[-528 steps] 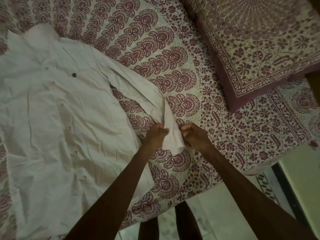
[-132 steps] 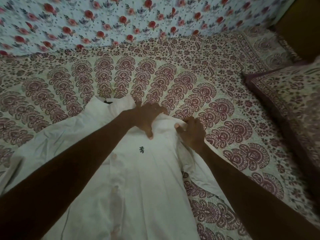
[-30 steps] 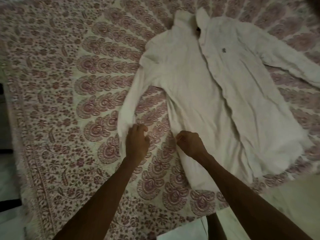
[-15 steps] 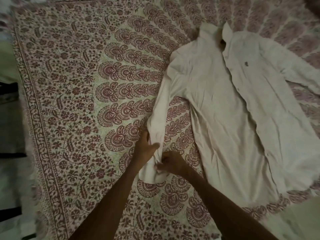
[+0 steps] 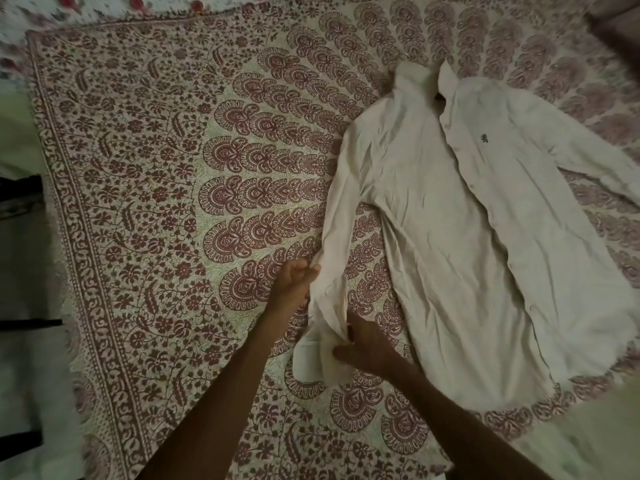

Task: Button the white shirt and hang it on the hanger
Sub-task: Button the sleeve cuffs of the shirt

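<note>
**Now both hands are on the shirt's sleeve**

Nearest the camera, two bare forearms reach out over the bed. The right hand sits low on the sleeve, just above the cuff. Its thumb and fingers are curled in and pinch a fold of the white cloth. The left hand is a little farther up the same sleeve, on its outer edge. Its fingers are bent and grip the fabric there, so neither hand is spread wide. The cuff lies flat on the bedspread between the two wrists.

Beyond the hands, the sleeve runs up and away to the shoulder of the white shirt. A strip of patterned bedspread shows between the sleeve and the body of the shirt. The shirt lies front up on the right half of the bed, creased, with its hem toward the near edge. Its placket runs down the front with the two front panels lying together. Whether every button is done up cannot be told. A small dark emblem marks the chest. The far sleeve stretches off to the right edge of the view.

Farther still, the collar stands open at the top of the shirt. The maroon-and-cream bedspread fans out around it. A pale floor shows at the left, and a flowered cloth with red blooms lies along the far top edge.
</note>
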Available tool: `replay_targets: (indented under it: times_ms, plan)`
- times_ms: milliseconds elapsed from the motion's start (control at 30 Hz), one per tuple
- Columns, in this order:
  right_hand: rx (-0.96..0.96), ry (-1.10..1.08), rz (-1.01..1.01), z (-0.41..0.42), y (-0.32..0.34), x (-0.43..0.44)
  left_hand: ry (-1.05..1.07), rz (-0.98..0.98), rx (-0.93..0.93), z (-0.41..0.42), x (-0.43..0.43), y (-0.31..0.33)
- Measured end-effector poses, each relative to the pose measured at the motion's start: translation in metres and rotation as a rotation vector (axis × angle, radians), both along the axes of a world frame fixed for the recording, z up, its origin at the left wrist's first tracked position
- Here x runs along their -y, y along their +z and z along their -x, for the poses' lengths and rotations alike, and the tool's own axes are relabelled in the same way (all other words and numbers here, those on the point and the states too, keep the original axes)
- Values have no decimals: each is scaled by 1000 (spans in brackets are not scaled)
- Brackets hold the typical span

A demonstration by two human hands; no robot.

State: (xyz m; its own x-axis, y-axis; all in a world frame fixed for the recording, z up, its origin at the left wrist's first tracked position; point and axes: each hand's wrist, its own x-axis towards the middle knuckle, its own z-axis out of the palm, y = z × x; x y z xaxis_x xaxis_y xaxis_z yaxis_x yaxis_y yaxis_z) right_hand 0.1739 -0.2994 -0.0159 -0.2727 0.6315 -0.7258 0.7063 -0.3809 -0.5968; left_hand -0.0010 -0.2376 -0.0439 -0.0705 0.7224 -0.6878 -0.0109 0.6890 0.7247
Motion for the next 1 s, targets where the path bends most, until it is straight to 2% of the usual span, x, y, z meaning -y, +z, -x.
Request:
replay_targets:
  times_ms: [67, 133, 233, 300, 367, 500, 567, 600, 700, 767, 867, 933, 967, 1000]
  plan:
    - [196, 97, -334, 19, 16, 9, -20, -89, -89, -4, -8, 6]
    - [273, 240, -474, 38, 30, 19, -109, -125, -87, -7, -19, 14]
    - [161, 458, -383, 56, 37, 26, -230, -71, -33, -6, -36, 20]
    - [25, 483, -285, 61, 35, 24, -209, -12, 36, 1, -43, 20]
    - [-19, 299, -301, 59, 31, 24, -106, 71, 138, 12, -46, 18]
    - [242, -217, -458, 42, -3, 12, -32, 112, 83, 34, -41, -1]
    - [234, -364, -362, 34, -16, 3, -46, 141, 130, 49, -33, -37]
    - [174, -400, -290, 32, -24, 0, -75, 155, 128, 52, -27, -32]
    - [-44, -411, -104, 35, -32, -7, -151, 162, -54, 54, -11, -7]
    - [-45, -307, -62, 45, -31, -10, -297, 142, -204, 58, -1, -11]
    - [2, -129, 12, 53, -34, -5, -370, 105, -282, 58, 18, -13]
    - [-109, -262, 167, 53, -30, 1, -330, 95, -347, 59, 30, -14]
    - [-201, -358, 229, 51, -26, 5, -293, 100, -321, 59, 35, -13]
    - [-286, -447, 262, 49, -21, 8, -220, 134, -212, 61, 40, -11]
